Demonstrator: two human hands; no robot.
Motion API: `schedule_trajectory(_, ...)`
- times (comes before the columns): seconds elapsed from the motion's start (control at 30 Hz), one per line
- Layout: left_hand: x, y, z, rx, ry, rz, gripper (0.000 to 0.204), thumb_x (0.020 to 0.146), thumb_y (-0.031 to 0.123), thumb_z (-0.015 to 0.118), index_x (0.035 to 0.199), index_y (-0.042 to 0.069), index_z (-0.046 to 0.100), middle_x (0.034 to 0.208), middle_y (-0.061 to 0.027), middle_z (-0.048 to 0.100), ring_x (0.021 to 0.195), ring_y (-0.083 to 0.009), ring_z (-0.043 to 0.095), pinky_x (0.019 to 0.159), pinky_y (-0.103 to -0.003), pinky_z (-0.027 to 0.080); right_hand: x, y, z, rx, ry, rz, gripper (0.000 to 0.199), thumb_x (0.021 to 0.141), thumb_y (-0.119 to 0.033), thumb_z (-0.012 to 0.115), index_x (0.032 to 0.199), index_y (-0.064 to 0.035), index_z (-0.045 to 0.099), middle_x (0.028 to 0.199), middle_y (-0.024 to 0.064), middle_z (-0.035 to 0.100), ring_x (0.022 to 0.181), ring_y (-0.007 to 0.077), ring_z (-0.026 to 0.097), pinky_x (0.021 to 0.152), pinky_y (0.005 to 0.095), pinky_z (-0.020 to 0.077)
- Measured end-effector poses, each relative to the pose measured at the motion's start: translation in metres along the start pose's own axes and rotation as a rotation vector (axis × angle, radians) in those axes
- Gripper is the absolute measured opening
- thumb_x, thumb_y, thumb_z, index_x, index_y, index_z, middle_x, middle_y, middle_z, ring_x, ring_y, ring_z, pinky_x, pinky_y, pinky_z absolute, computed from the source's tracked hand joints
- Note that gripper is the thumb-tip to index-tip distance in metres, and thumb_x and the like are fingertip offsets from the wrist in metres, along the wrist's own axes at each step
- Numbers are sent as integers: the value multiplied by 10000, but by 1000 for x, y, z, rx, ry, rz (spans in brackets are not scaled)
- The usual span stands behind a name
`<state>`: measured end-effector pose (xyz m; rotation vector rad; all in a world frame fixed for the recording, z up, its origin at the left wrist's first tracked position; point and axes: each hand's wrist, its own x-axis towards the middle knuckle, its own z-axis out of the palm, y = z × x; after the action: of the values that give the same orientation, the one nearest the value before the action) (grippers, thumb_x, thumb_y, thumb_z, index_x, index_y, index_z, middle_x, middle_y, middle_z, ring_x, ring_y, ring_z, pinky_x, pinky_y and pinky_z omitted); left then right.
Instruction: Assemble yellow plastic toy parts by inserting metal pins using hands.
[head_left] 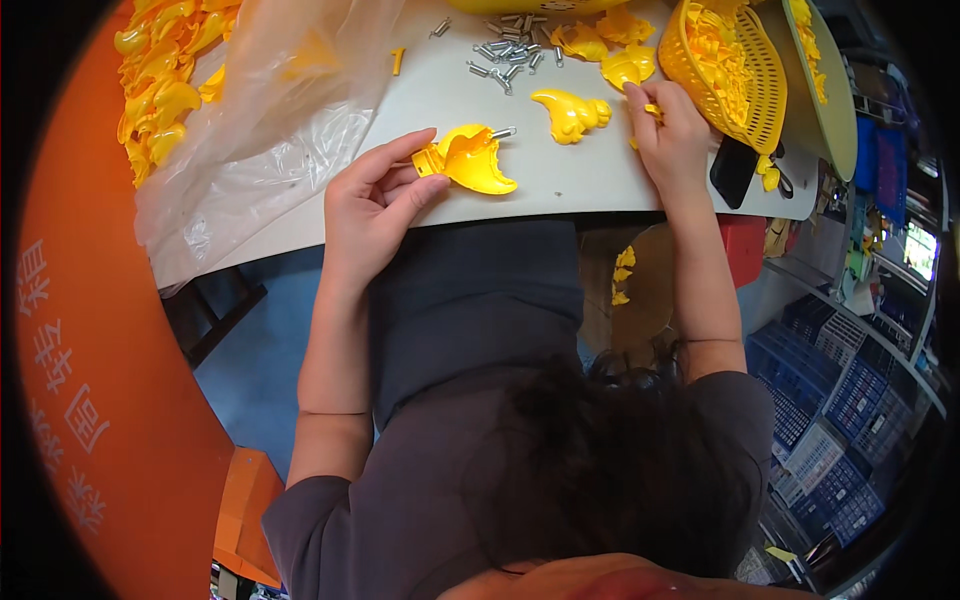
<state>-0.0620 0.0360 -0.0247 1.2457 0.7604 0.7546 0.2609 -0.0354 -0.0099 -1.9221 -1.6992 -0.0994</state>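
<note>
Two bare hands are over one white table (pixel 560 190), and one loose yellow figure (pixel 570 116) lies between them. The left hand (pixel 385 190), left of the figure, pinches one yellow shell (pixel 478 165) between thumb and fingers. The right hand (pixel 668 130), just right of the figure, has its fingers curled; a bit of yellow shows among them, but I cannot tell whether it is gripped or merely lies beneath.

The shell is left of the figure and a little nearer the person. It is glossy, bright yellow and hollow, its curved inside turned up, with pointed tips along its right end and a narrower, blocky end at the thumb. One silver spring (pixel 503 132) meets its upper edge.

Over a dozen coiled springs (pixel 512 50) lie in a loose heap beyond the figure to the left, with one more apart from them. Three larger yellow pieces (pixel 628 68) lie beyond the figure to the right. One perforated yellow basket (pixel 768 100), full of yellow parts, stands farther right of the figure, as does one black slab (pixel 733 172). Well left of it are one small yellow peg (pixel 398 62) and one clear plastic bag (pixel 270 150).
</note>
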Motion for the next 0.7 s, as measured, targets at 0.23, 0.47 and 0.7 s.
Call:
schedule_trajectory(0.23,0,-1,-2,27,4,-2,445,865,-84,701,1296,-69,591,1142,-137,671,987,-157,686,871,-238,557,1,2,-5,-148,215,-287,201,881,-121,734,1045,-17,681,1042,139,674,871,281,669,726,320,560)
schedule_trajectory(0.47,0,0,0,63,46,-2,431,865,-82,700,1285,-68,603,1123,-135,678,970,-153,689,872,-235,552,-35,-20,-49,310,-199,770,172,898,-146,733,958,14,715,749,31,663,622,75,606,568,204,496)
schedule_trajectory(0.7,1,0,-2,49,17,3,439,862,-79,706,1289,-66,603,1089,-125,691,949,-139,688,851,-219,541,-37,-30,-19,352,-129,881,258,889,-224,765,953,20,712,688,-13,641,553,37,553,500,193,459)
